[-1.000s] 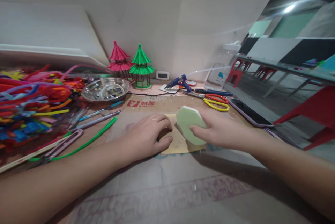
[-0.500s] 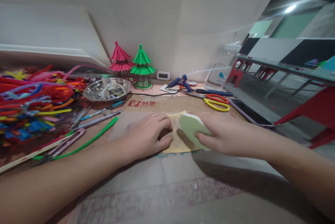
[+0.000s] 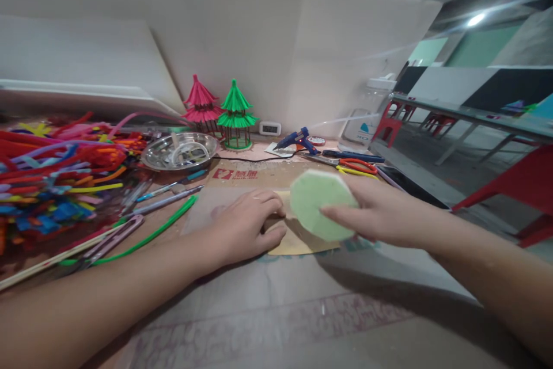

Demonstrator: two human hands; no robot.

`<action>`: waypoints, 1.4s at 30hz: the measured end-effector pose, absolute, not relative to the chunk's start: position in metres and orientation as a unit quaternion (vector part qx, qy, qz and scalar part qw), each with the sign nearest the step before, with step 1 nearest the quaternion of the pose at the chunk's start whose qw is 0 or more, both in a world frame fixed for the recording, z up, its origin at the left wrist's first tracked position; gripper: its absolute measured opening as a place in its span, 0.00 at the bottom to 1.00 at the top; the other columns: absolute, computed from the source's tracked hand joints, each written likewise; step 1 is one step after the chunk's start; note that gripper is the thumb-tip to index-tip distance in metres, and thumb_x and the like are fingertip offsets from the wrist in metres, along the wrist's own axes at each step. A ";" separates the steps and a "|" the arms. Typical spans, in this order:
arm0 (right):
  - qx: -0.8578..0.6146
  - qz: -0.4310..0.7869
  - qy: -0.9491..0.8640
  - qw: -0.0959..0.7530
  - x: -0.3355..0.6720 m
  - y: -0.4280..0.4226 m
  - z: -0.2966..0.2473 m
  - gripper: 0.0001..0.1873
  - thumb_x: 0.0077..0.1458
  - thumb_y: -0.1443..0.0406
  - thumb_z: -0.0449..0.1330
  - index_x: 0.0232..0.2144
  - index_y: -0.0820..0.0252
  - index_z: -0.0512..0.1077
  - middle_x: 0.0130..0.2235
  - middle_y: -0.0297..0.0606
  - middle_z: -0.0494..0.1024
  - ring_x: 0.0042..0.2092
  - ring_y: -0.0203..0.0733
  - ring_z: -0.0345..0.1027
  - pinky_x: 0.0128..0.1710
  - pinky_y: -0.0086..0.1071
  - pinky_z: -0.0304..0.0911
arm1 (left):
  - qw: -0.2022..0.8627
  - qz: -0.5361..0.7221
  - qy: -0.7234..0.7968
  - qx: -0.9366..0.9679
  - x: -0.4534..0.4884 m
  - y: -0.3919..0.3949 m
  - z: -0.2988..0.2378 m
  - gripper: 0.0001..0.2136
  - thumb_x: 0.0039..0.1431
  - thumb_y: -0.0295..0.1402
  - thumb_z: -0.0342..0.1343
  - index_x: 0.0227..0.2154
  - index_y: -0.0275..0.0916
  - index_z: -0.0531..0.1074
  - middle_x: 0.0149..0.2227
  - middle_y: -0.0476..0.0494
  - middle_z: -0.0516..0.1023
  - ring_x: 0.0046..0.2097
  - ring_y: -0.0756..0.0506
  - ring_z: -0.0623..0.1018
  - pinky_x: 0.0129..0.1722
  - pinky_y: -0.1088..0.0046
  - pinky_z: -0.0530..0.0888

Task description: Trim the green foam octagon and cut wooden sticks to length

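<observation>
Currently, your right hand is pinching the pale green many-sided piece, tilted above the yellow sheet; your left hand is resting loosely curled, thumb apart, at the sheet's left.

- I see a pale green, many-sided plate, flat-faced, with a whitish rim along its top edge.
- It is tilted up, green face toward me, over the right part of the yellow sheet.
- From here I can't tell whether its lower edge touches that sheet.
- The sheet lies roughly flat, partly covered, its near edge visible to me.
</observation>
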State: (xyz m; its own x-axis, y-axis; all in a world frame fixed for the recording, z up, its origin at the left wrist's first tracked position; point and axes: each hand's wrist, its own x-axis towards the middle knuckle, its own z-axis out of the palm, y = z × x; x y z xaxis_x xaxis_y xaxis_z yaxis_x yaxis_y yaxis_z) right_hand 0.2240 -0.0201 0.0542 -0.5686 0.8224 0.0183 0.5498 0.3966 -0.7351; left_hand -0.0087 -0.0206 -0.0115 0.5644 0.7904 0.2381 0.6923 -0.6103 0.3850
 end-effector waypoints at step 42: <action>-0.425 0.440 -0.661 0.434 0.204 -0.004 0.004 0.27 0.58 0.57 0.55 0.59 0.57 0.61 0.31 0.34 0.75 0.22 0.34 0.64 0.19 0.27 0.62 | 0.190 0.320 0.478 0.796 -0.014 -0.020 -0.005 0.13 0.67 0.40 0.42 0.40 0.39 0.69 0.41 0.43 0.75 0.44 0.43 0.74 0.45 0.64 0.70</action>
State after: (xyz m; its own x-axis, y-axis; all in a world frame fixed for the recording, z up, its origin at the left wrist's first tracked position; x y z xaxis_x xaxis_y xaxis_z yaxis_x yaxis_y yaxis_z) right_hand 0.2042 -0.0040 0.0043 -0.2616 0.9441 0.2006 0.1802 0.2520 -0.9508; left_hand -0.0135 -0.0203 -0.0055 0.3384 0.8823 0.3272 0.6391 -0.4707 0.6083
